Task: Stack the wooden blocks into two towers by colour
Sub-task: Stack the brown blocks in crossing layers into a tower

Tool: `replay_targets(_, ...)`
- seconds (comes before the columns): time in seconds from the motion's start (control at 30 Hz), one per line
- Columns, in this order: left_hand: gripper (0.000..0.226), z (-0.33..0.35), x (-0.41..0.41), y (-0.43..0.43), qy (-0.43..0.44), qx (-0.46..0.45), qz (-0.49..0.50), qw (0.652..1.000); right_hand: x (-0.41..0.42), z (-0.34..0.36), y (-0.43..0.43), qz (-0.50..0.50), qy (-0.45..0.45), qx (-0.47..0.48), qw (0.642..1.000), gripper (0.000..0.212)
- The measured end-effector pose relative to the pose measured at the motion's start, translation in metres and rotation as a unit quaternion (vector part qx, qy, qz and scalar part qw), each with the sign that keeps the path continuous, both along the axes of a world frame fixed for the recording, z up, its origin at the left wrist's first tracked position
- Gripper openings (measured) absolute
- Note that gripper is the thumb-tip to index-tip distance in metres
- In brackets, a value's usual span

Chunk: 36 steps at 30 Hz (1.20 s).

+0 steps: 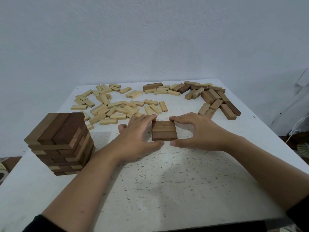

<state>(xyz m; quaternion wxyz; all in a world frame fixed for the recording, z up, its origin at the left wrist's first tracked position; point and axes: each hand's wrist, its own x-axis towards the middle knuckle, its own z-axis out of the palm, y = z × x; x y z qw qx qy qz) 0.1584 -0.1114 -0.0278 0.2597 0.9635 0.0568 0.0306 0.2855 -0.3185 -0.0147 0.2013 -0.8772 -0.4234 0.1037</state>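
Observation:
Three brown blocks (164,130) lie side by side as a flat row on the white table (167,181). My left hand (137,136) grips the row's left end, fingers on the far side and thumb at the near side. My right hand (195,131) grips the right end the same way. A tall tower of brown blocks (61,144) stands at the left. Loose light blocks (115,104) are scattered at the back left and centre. Loose brown blocks (215,97) lie at the back right.
A grey wall rises right behind the table's far edge. The table's right edge drops toward the floor, where a white cord (296,129) hangs. A dark strip runs along the near edge.

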Motion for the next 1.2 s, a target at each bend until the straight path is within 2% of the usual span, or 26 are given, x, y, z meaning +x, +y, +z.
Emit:
replay_targets(0.13,0.071,0.000,0.000,0.000,-0.011,-0.011,0.000,1.000,0.001,-0.001,0.001,-0.006,0.007,0.012,1.000,0.084)
replay_targets(0.57,0.074,0.006,0.000,0.004,0.021,-0.067,0.031,0.997,0.007,-0.005,0.002,-0.011,0.023,0.022,0.999,0.085)
replay_targets(0.73,0.072,0.007,0.002,0.006,0.027,-0.075,0.021,0.997,0.010,-0.003,0.001,-0.014,0.023,0.010,1.000,0.091)
replay_targets(1.03,0.071,0.007,0.003,0.006,0.018,-0.056,0.014,0.998,0.011,-0.004,0.001,-0.014,0.009,0.041,0.999,0.083)
replay_targets(1.2,0.078,0.005,0.001,0.007,-0.004,-0.070,-0.009,0.997,0.009,-0.006,-0.002,0.002,0.014,0.052,0.999,0.084)
